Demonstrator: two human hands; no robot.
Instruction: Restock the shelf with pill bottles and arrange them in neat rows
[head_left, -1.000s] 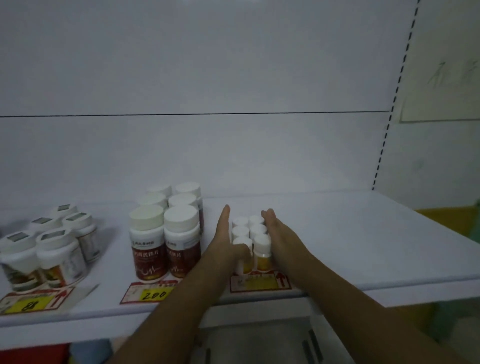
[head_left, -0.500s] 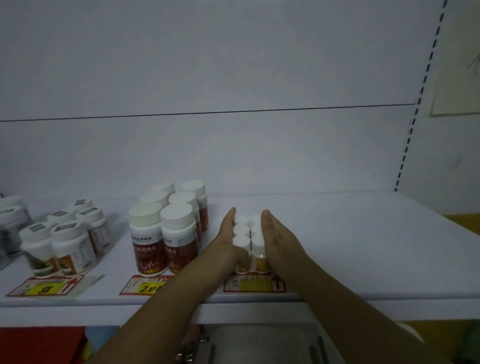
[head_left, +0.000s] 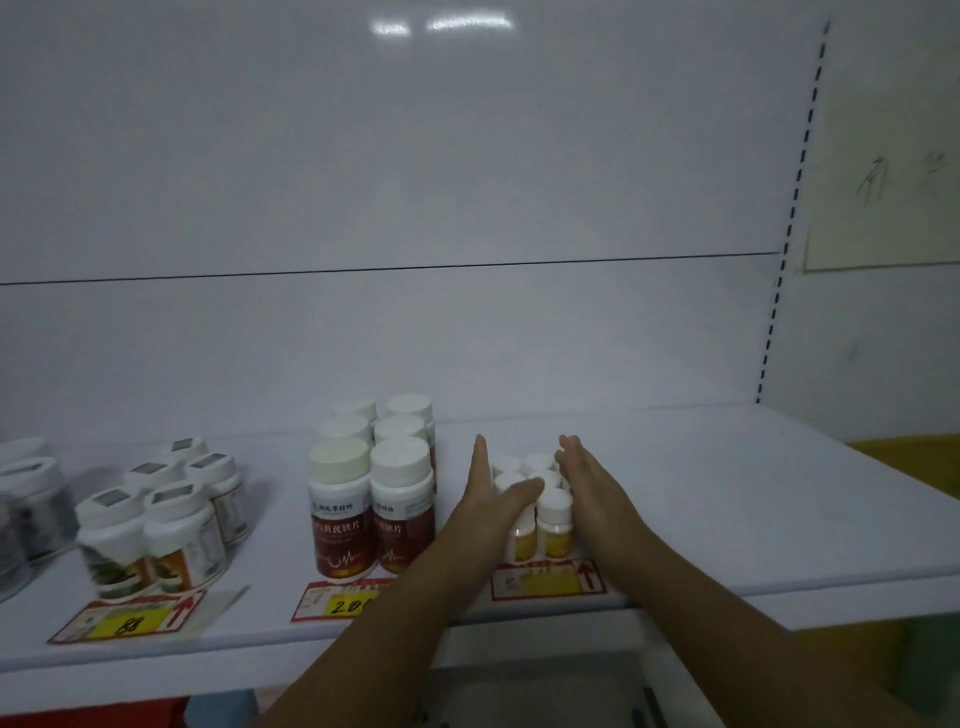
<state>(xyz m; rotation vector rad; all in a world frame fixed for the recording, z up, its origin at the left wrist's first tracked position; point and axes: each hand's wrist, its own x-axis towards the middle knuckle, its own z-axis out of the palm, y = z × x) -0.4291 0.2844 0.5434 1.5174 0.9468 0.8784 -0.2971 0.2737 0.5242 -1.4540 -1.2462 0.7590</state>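
Since half a second ago, almost nothing is being moved. The left hand (head_left: 480, 499) and right hand (head_left: 592, 493) are still being held on either side of the small pill bottles (head_left: 555, 525), and the left thumb is now being laid over the front-left cap.

Head view only:
- Grip state: both grips are being kept released. Fingers are straight, palms are being pressed flat against the sides of the cluster, and nothing is being clasped.
- Location: the cluster is being held near the front edge of the shelf (head_left: 727, 519), just behind its price tag (head_left: 548, 582) and just right of the taller brown-label bottles (head_left: 371, 519).
- Step, as judged: the block is being squared up. Pressure should be applied evenly from both sides and low on the bodies rather than at the caps, so nothing is tipped. The front pair should be lined up with the tag.
- Look: white caps, yellow labels, upright, two columns packed touching, seemingly three deep. The back row is partly hidden.
- Green-label bottles (head_left: 156, 540) are being left untouched at far left.
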